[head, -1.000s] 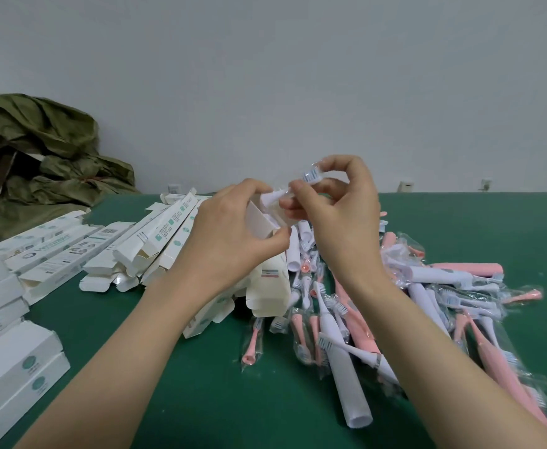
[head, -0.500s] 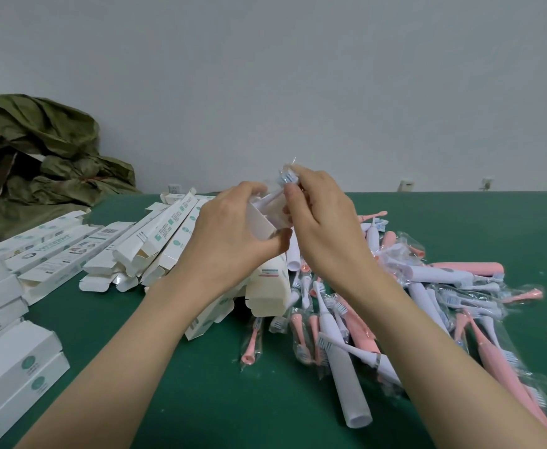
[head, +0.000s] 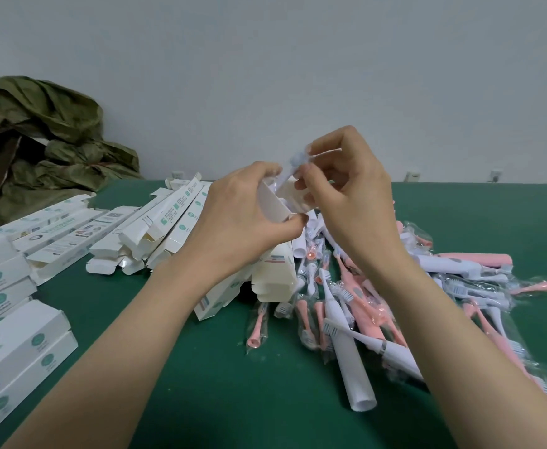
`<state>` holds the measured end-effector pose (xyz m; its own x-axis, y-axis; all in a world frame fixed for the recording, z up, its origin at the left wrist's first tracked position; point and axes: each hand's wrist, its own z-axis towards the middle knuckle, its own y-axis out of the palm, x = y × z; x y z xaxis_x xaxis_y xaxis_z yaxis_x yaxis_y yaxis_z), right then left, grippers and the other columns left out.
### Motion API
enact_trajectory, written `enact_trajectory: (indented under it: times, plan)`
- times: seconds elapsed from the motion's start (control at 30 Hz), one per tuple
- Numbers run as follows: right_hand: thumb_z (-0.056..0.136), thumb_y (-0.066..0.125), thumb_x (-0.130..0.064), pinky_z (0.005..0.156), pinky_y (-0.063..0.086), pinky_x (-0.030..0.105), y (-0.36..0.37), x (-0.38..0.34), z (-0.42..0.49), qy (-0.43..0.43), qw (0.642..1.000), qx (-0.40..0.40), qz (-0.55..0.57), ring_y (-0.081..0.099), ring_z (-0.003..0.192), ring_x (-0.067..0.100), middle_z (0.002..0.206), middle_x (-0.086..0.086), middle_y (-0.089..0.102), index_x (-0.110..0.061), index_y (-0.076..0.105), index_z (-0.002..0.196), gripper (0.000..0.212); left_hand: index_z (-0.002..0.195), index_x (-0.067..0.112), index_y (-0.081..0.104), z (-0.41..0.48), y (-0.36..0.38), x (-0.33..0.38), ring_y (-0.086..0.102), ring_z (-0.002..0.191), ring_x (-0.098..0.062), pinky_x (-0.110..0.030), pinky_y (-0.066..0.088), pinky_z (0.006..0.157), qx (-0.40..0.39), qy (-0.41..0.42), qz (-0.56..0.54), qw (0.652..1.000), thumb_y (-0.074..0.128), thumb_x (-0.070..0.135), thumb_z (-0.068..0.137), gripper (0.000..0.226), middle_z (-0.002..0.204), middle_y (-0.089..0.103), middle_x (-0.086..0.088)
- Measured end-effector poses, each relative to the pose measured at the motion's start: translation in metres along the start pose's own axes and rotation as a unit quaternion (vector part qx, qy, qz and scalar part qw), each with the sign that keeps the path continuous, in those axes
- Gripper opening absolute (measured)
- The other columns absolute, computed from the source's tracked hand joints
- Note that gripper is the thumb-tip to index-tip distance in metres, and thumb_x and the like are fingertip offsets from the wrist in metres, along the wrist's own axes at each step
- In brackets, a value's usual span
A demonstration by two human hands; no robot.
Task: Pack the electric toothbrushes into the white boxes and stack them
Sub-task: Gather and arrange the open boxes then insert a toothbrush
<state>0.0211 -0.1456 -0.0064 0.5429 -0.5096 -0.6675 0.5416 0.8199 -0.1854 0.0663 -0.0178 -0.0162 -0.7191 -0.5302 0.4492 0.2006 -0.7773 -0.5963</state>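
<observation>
Boxes (head: 16,358), closed and stacked, sit at the near left of the green table (head: 200,384). Wrapped white and pink toothbrushes (head: 356,361) lie heaped at the right. Above them the left hand (head: 239,215) grips an open white box (head: 273,202), fingers curled round it. The right hand (head: 353,192) pinches a brush head (head: 298,158) at the box's mouth. Farther back lie empty cartons (head: 168,222) and crumpled green cloth (head: 55,134).

A brush head (head: 298,158) is poked into an open white box (head: 273,202) mid-frame. Pink and white toothbrushes (head: 362,303) are piled lower right.
</observation>
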Motion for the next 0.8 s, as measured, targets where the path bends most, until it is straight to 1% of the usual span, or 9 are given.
enact_trajectory:
  times: [0.07,0.13,0.27,0.4,0.5,0.6,0.67,0.73,0.8]
  plan:
    - [0.088,0.06,-0.007,0.065,0.049,0.018,0.004,-0.003,-0.002,-0.019,0.996,-0.072,-0.05,0.063,0.07,0.007,0.079,-0.004,0.069,-0.014,0.061,0.093,0.009,0.088,0.025,0.06,0.0,-0.001,0.001,0.05,0.066,0.009,-0.002,0.033,0.059,0.002,-0.007,-0.005,1.0,0.072,0.036,0.063,0.031,0.071,0.057,0.017]
    - [0.092,0.054,-0.008,0.072,0.043,0.014,0.006,-0.004,-0.002,-0.044,0.982,-0.134,-0.123,0.06,0.082,0.007,0.092,-0.003,0.07,-0.014,0.067,0.104,0.019,0.086,0.026,0.059,0.002,-0.002,-0.001,0.049,0.067,0.012,-0.003,0.033,0.059,0.009,-0.023,-0.009,1.0,0.068,0.039,0.061,0.029,0.067,0.053,0.018]
    - [0.094,0.04,-0.003,0.077,0.032,0.004,-0.005,-0.001,0.006,-0.022,0.957,-0.2,-0.211,0.046,0.097,0.007,0.112,0.0,0.051,-0.026,0.064,0.12,0.042,0.117,0.025,0.062,0.005,-0.006,-0.01,0.055,0.095,-0.002,-0.009,0.035,0.074,0.005,-0.052,0.006,0.999,0.072,0.045,0.064,0.058,0.106,0.064,0.015]
    - [0.087,0.036,0.007,0.085,0.029,0.017,0.0,0.006,0.004,-0.032,0.941,-0.253,-0.221,0.04,0.115,0.018,0.122,0.002,0.05,-0.02,0.063,0.122,0.052,0.123,0.024,0.059,0.003,-0.003,-0.008,0.051,0.1,0.0,0.001,0.031,0.074,-0.005,-0.049,0.007,0.999,0.068,0.045,0.063,0.064,0.118,0.062,0.012]
    - [0.083,0.037,0.009,0.073,0.036,0.012,-0.004,0.008,0.008,-0.023,0.97,-0.18,-0.162,0.049,0.092,0.003,0.106,-0.004,0.059,-0.02,0.065,0.117,0.053,0.122,0.024,0.06,0.004,-0.005,-0.009,0.054,0.102,-0.005,-0.006,0.03,0.075,0.003,-0.039,0.019,0.999,0.069,0.049,0.063,0.065,0.118,0.063,0.011]
    - [0.085,0.042,0.001,0.065,0.041,0.014,-0.017,0.029,0.017,0.089,0.99,-0.05,-0.093,0.052,0.068,-0.004,0.089,-0.011,0.065,-0.023,0.067,0.101,0.038,0.124,0.018,0.059,0.005,-0.008,-0.012,0.055,0.104,-0.013,-0.008,0.027,0.078,0.021,-0.023,0.047,0.998,0.072,0.041,0.067,0.063,0.12,0.063,0.005]
    - [0.09,0.044,-0.002,0.072,0.046,0.02,-0.019,0.047,0.014,0.153,0.961,-0.119,-0.196,0.057,0.074,0.004,0.099,-0.004,0.067,-0.018,0.066,0.104,0.03,0.126,0.016,0.057,0.006,-0.009,-0.015,0.054,0.104,-0.017,-0.01,0.026,0.078,0.02,-0.017,0.065,0.998,0.073,0.036,0.068,0.063,0.121,0.062,0.002]
    - [0.091,0.049,-0.002,0.077,0.049,0.022,-0.013,0.065,-0.001,0.161,0.889,-0.302,-0.304,0.059,0.087,0.012,0.112,0.001,0.065,-0.012,0.065,0.112,0.028,0.126,0.017,0.057,0.006,-0.009,-0.017,0.052,0.098,-0.015,-0.013,0.027,0.078,0.009,-0.02,0.068,0.997,0.072,0.035,0.068,0.063,0.12,0.062,0.001]
    - [0.087,0.052,0.002,0.062,0.046,0.017,-0.002,0.077,-0.015,0.148,0.807,-0.447,-0.356,0.058,0.082,0.016,0.108,0.003,0.065,-0.012,0.065,0.11,0.029,0.127,0.018,0.057,0.006,-0.008,-0.019,0.047,0.093,-0.009,-0.014,0.027,0.076,-0.002,-0.028,0.061,0.998,0.073,0.033,0.069,0.062,0.119,0.062,0.002]
